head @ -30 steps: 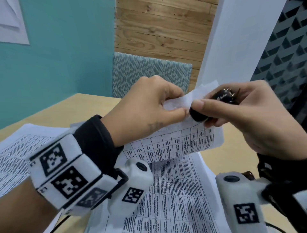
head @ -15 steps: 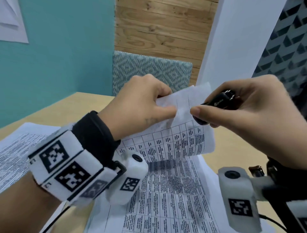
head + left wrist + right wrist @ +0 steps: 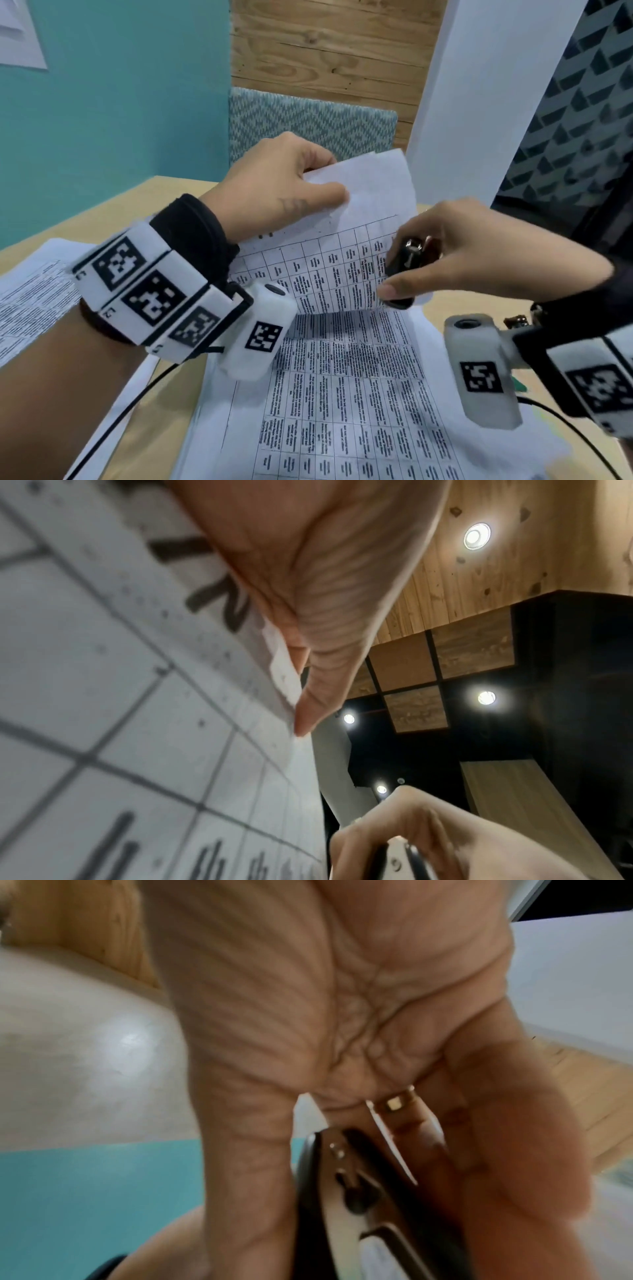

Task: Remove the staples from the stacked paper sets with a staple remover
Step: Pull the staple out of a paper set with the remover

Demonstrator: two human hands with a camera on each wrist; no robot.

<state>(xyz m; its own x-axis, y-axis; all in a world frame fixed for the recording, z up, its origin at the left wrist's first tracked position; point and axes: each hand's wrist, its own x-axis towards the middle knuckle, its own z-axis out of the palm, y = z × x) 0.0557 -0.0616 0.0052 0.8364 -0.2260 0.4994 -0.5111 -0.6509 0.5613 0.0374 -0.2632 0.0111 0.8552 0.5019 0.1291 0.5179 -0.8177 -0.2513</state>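
My left hand (image 3: 291, 185) pinches the top corner of a printed paper set (image 3: 329, 260) and holds it lifted and curled over the table. In the left wrist view the thumb (image 3: 318, 669) presses against the sheet (image 3: 137, 723). My right hand (image 3: 479, 253) grips a black staple remover (image 3: 404, 270) with metal jaws, low at the sheet's right edge and away from the pinched corner. The right wrist view shows the remover (image 3: 342, 1191) between thumb and fingers. No staple is visible.
More printed sheets (image 3: 342, 394) lie on the wooden table (image 3: 164, 195) under the lifted set, and another pile (image 3: 30, 301) lies at the left. A patterned chair back (image 3: 308, 120) stands behind the table, and a white pillar (image 3: 479, 85) rises at the right.
The right hand with the staple remover has drawn down and right, away from the corner pinched by my left hand. The left hand has raised the sheet higher, uncurling it.
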